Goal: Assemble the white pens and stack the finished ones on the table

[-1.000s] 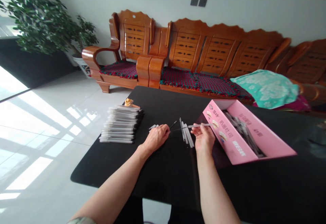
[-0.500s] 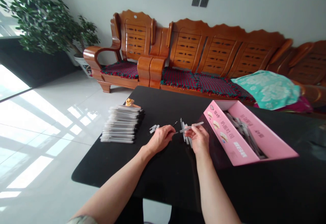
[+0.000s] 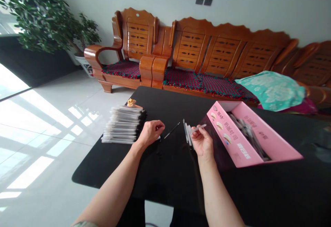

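My right hand (image 3: 203, 143) is closed in a pinch around a translucent white pen barrel (image 3: 198, 128), which slants up to the right. Under and beside those fingers lies a small bundle of pen barrels or refills (image 3: 187, 132). A thin dark pen refill (image 3: 172, 130) rests between my two hands. With curled fingers, my left hand (image 3: 150, 133) hovers low over small white pieces, now mostly covered; whatever its fingertips hold is hidden. Left of it is a neat stack of pale pens with black ends (image 3: 121, 125).
A pink open box (image 3: 234, 144) with many dark and clear pen parts stands on the black table (image 3: 165, 178), to the right. A small tan figurine (image 3: 131, 102) sits behind the stack. Beyond the table is a wooden sofa (image 3: 191, 44) with a turquoise cloth (image 3: 274, 91).
My left hand has moved left, away from the barrel's end to the small white pieces, uncovering more of the dark refill. My right hand keeps the barrel, nearly in place.
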{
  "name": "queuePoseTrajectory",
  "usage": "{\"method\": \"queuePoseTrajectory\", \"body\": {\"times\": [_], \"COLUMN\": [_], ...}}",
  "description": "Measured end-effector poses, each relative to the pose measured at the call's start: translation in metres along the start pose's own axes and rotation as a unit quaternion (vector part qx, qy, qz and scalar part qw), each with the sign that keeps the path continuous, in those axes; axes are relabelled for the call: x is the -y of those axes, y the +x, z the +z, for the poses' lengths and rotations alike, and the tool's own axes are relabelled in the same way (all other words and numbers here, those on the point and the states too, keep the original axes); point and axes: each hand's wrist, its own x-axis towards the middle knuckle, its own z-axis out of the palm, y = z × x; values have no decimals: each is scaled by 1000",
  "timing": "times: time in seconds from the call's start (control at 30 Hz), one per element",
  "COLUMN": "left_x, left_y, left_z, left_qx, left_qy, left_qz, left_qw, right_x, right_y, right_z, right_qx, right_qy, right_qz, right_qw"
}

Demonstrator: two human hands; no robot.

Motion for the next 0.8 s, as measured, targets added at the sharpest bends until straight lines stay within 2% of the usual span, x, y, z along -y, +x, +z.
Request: {"method": "queuePoseTrajectory", "body": {"times": [0.1, 0.2, 0.4, 0.57, 0.63, 0.7, 0.77, 0.8], "left_x": [0, 5, 12, 13, 11, 8, 2, -1], "left_y": [-2, -3, -3, -4, -3, -3, -3, -2], "left_z": [-5, -10, -11, -5, -1, 5, 11, 14], "left_qx": [110, 160, 184, 182, 170, 151, 131, 120], "left_qy": [20, 62, 113, 67, 21, -50, -164, -231], "left_qz": [48, 64, 86, 96, 74, 24, -46, -79], "left_qw": [993, 983, 973, 976, 982, 987, 977, 962], "right_x": [-3, -2, -1, -2, -3, -4, -6, -7], "right_y": [0, 1, 0, 1, 2, 1, 0, -1], "right_z": [0, -1, 0, -1, -2, -2, -1, 1], "right_qx": [1, 0, 1, 9, 22, 41, 59, 69], "right_qy": [9, 16, 27, 45, 41, 32, 24, 19], "right_qz": [2, -1, -1, -2, -6, -12, -15, -14], "right_qw": [1000, 1000, 1000, 999, 999, 999, 998, 997]}}
